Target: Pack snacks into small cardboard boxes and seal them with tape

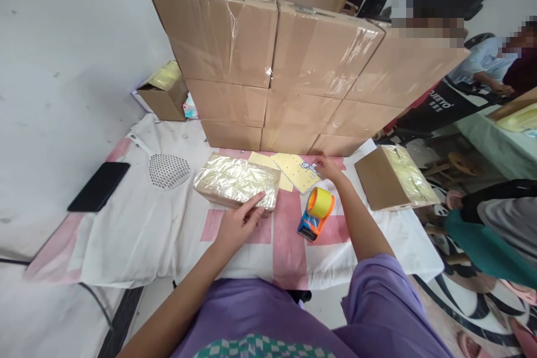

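My left hand (238, 222) rests with its fingers on the near edge of a plastic-wrapped bundle (235, 180) lying on the white and pink cloth (138, 235). My right hand (328, 168) reaches forward and pinches the corner of a yellow sheet (298, 170) with small printed marks, which lies flat beyond the bundle. An orange and blue tape dispenser (316, 212) with a yellow roll lies between my forearms.
A wall of stacked, taped cardboard boxes (293, 67) stands behind. An open carton (392, 177) sits at right, another (165, 92) at back left. A black phone (99, 185) and a mesh swatter (168, 170) lie at left. Other people sit at right.
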Demonstrator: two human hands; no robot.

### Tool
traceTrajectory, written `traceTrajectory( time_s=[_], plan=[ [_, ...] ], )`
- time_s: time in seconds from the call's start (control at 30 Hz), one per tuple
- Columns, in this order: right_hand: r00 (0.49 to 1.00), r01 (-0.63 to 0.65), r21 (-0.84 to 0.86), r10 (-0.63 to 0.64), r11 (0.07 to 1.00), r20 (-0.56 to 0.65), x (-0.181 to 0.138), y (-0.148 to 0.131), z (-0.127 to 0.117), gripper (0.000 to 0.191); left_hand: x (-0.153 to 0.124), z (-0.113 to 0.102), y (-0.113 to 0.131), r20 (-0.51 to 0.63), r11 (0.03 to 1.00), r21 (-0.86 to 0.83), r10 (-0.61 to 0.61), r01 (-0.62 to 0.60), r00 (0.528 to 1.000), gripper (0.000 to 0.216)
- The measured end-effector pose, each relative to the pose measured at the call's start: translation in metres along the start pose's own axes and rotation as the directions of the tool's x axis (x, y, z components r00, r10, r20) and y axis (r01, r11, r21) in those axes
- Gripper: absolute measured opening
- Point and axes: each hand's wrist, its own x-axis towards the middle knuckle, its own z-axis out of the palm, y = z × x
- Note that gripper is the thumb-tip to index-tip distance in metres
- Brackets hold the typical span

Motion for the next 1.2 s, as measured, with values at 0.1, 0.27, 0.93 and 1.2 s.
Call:
traceTrajectory(
  time_s=[0.1,0.27,0.93,1.2],
  plan=[
    [1.000,-0.012,0.117,0.015,0.993,-0.026,0.004,-0.005,-0.003,0.005,0.000,0.002,-0.001,0.000,1.000,0.019,-0.010,0.010,1.000,0.046],
    [0.984,-0.030,0.341,0.087,0.940,-0.154,-0.027,-0.022,-0.031,0.014,-0.003,-0.002,-0.001,-0.021,0.987,0.160,-0.006,0.009,1.000,0.045],
    [0.984,-0.164,0.986,0.067,-0.009,0.164,-0.147,-0.185,0.100,0.038,-0.013,-0.040,-0.021,0.028,0.968,0.250,-0.021,0.013,0.999,0.048],
    [0.980,-0.050,0.962,0.197,0.268,-0.004,-0.167,-0.203,0.113,0.013,-0.012,-0.047,-0.030,0.017,0.896,0.438,0.077,-0.077,0.997,0.046]
  ],
)
